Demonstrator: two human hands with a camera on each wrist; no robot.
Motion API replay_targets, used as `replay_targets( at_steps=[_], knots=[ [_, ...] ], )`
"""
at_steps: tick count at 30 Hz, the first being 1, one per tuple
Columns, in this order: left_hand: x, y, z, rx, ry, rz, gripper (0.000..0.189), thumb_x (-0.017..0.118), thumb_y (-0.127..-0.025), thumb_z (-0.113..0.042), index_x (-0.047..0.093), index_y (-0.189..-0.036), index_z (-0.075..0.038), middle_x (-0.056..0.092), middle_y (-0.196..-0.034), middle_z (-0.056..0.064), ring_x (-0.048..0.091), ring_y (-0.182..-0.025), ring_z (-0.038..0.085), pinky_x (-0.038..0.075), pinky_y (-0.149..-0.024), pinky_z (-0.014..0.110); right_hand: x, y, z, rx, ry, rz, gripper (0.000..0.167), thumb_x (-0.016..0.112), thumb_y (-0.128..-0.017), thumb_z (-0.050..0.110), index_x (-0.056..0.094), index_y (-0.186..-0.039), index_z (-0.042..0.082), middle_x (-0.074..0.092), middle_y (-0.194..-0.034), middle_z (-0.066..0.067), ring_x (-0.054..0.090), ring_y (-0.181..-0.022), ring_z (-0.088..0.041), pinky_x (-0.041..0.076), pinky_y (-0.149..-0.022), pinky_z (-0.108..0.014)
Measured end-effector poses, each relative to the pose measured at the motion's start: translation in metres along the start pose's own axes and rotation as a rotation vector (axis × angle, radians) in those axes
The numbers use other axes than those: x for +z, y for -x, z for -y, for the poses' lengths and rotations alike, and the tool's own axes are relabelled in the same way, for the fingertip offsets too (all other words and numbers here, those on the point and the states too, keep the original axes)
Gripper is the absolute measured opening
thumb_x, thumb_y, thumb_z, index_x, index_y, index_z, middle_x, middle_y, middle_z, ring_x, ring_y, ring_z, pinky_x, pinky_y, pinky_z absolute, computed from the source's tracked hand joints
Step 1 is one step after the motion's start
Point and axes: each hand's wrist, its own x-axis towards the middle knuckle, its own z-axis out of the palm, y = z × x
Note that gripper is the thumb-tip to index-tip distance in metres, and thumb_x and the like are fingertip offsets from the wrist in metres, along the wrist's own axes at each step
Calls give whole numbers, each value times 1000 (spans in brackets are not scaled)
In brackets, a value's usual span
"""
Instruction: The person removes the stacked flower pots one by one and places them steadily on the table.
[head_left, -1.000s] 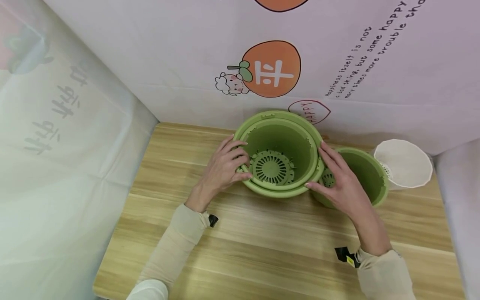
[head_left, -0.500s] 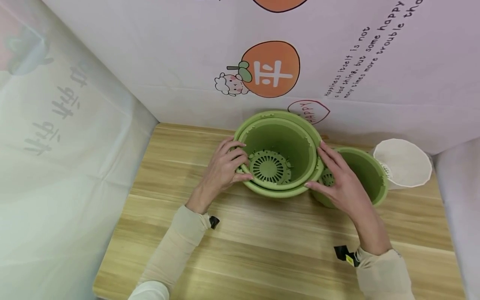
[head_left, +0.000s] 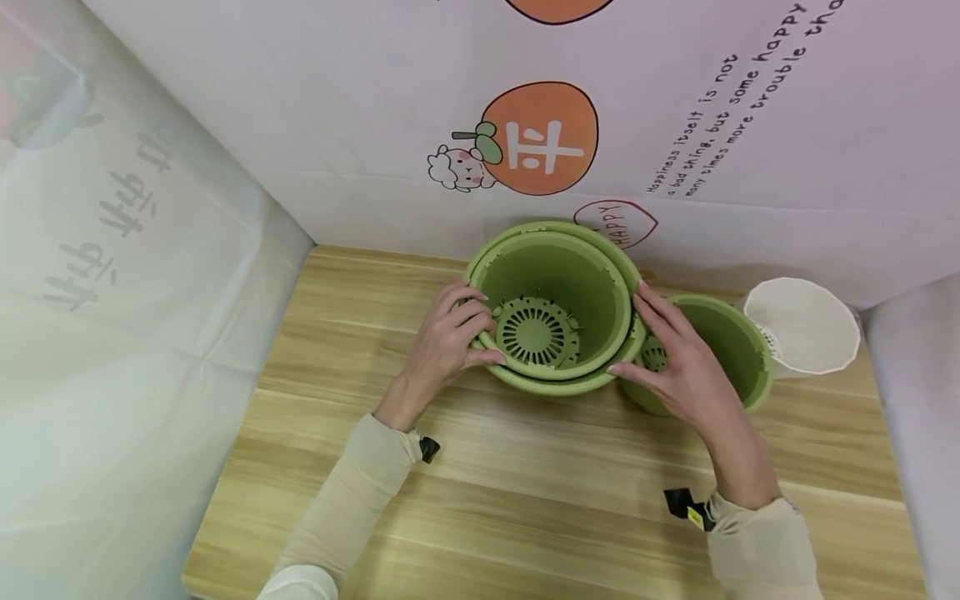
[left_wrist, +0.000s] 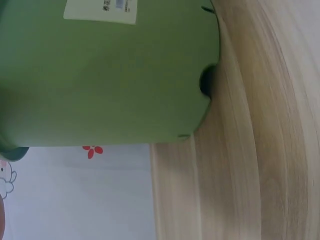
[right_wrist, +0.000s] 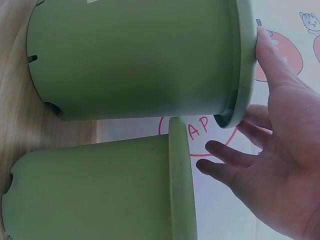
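Observation:
A large green plastic flower pot (head_left: 558, 388) stands by the back wall in the head view. A smaller green pot (head_left: 558, 275) with a slotted bottom sits nested inside it, a gap showing between their rims at the right and front. My left hand (head_left: 452, 329) grips the left side, fingers curled over the rims and thumb along the front. At the right side my right hand (head_left: 686, 358) holds the outer rim between thumb and fingers; in the right wrist view two fingers (right_wrist: 227, 160) hang free of it. The left wrist view shows the large pot's labelled side (left_wrist: 115, 85).
Another green pot (head_left: 765, 371) stands at the right, under my right hand. Beyond it is a white pot (head_left: 810, 321) with small holes near its bottom. The wooden table (head_left: 540, 492) meets printed wall sheets at the back and sides.
The inner pot has risen slightly and shifted left within the outer one, widening the gap at the right. Both hands keep nearly the same positions.

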Motion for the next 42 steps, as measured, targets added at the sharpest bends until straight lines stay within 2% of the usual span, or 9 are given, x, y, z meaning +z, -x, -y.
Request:
replay_targets(
  at_steps=[5,10,13,19,23,28,33,35,42],
  knots=[
    [-1,0,-1,3,-17,-2,68,36,-89,-68,66,-80,-8,69,-89,5,62,-108,30,39,-111,46,-1,0,1,9,10,4,98,87,-74,31,35,-154,7,27,-162,-3,35,-142,-35,39,-104,-57],
    [-13,1,-2,1,-44,79,73,40,-84,-74,69,-88,-7,70,-97,6,59,-117,30,37,-112,48,0,-1,2,16,11,7,98,86,-74,32,36,-154,8,28,-162,-3,37,-140,-36,39,-103,-58],
    [-18,2,-2,-2,-67,128,74,45,-81,-77,70,-93,-8,71,-101,5,55,-122,30,31,-116,47,0,-1,2,31,3,4,98,87,-74,31,35,-154,9,28,-162,-2,36,-141,-35,38,-104,-58],
    [-22,4,-6,-17,-138,130,73,49,-81,-76,70,-98,-9,71,-107,5,49,-130,36,23,-118,53,2,2,1,41,-24,13,97,86,-76,29,32,-155,10,22,-164,-1,32,-143,-36,37,-105,-59],
    [-24,5,-9,-32,-168,147,72,49,-83,-76,69,-100,-9,69,-113,6,44,-136,40,22,-119,54,2,4,2,75,-24,22,98,84,-78,29,29,-157,13,15,-166,4,40,-137,-41,42,-98,-60],
    [-26,5,-13,-45,-130,180,69,61,-78,-71,68,-102,-6,67,-116,10,42,-137,41,28,-118,46,1,5,3,87,-19,20,97,84,-79,28,28,-157,15,14,-165,6,59,-112,-42,45,-94,-59],
    [-29,4,-16,-77,-85,192,71,75,-67,-66,68,-100,-4,65,-116,12,40,-138,42,33,-116,43,1,5,3,100,-30,27,97,84,-79,28,28,-157,15,14,-165,7,57,-118,-44,43,-96,-60],
    [-30,4,-18,-94,-79,199,71,76,-64,-66,67,-98,-4,65,-116,11,38,-139,42,35,-114,41,2,5,3,113,-41,30,97,84,-79,28,28,-157,15,14,-165,8,50,-126,-45,42,-97,-61],
    [-31,4,-23,-123,-35,194,65,81,-62,-60,72,-95,-5,65,-112,12,34,-141,44,38,-111,39,2,6,3,135,-64,35,97,84,-79,28,28,-157,16,14,-165,6,58,-115,-43,42,-97,-61]
  ],
)
